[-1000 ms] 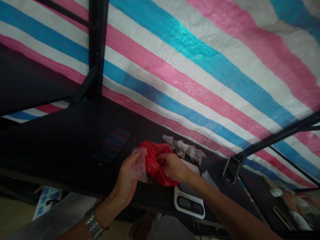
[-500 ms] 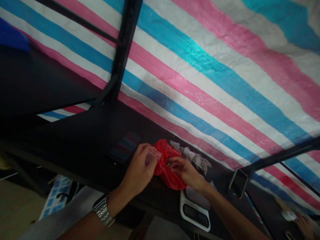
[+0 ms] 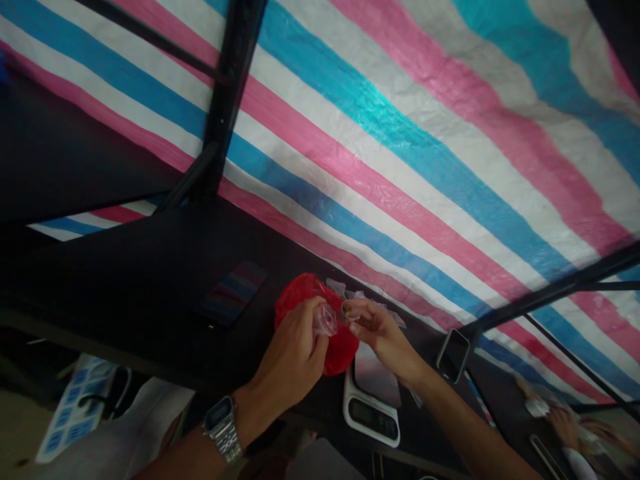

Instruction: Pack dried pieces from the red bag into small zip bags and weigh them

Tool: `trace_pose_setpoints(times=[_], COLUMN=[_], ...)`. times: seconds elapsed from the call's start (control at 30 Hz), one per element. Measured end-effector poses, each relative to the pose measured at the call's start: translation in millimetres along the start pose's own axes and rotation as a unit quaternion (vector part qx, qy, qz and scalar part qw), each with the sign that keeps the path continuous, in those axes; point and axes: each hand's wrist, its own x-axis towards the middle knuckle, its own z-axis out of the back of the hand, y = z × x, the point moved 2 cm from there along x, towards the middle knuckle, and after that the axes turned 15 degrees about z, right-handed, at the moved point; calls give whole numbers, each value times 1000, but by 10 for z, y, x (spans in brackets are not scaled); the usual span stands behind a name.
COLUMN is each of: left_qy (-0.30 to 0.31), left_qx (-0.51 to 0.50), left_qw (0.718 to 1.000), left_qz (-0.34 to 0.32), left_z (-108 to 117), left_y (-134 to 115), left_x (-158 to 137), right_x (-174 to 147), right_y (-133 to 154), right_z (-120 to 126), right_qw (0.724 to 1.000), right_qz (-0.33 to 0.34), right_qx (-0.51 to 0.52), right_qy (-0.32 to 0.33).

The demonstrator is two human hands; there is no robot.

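From my end the tarp (image 3: pixel 400 133) behind everything looks like woven plastic, crinkly with a slight sheen on the pink, blue and white stripes. The tabletop (image 3: pixel 140 293) is dark and matt, hardly any shine. The red bag (image 3: pixel 345 350) is thin glossy plastic, all crumpled. My left hand (image 3: pixel 295 360) pinches a small clear bag (image 3: pixel 326 321), soft see-through film. The watch (image 3: pixel 223 427) on that wrist has a shiny metal link band. The scale (image 3: pixel 370 413) is smooth white plastic with a shiny plate on top. The phone (image 3: pixel 231 293) has a glossy glass face reflecting the stripes.
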Motion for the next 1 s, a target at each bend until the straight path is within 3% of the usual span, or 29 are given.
trace_pose_setpoints(times=[0.1, 0.17, 0.33, 0.43, 0.7, 0.77, 0.87, 0.93, 1.0], left_qy=[35, 58, 87, 113, 154, 161, 146, 104, 44], left_qx=[-10, -14, -9, -19, -87, -93, -101, -94, -59], left_qw=[999, 998, 996, 993, 982, 980, 981, 986, 990], left_qz=[22, 10, -36, -33, 60, 68, 78, 92, 119], left_z=[-129, -196, -272, -261, -157, -105, 19, 119, 208], left_y=[28, 21, -41, -59, 82, 127, 180, 207, 233], left_x=[14, 0, -43, -16, 89, 97, 112, 123, 125], right_x=[-54, -96, -146, -112, 22, 59, 137, 191, 230], right_y=[190, 314, 573, 678, 715, 706, 672, 596, 468], right_z=[48, 38, -69, -104, -150, -182, -213, -238, -297], right_qw=[998, 986, 903, 864, 768, 763, 785, 808, 820], right_qz=[22, 29, 70, 98, 165, 193, 195, 146, 84], right_qx=[-55, -162, -411, -476, -585, -582, -569, -557, -544], right_qy=[9, 35, 106, 135, 201, 205, 151, 123, 153])
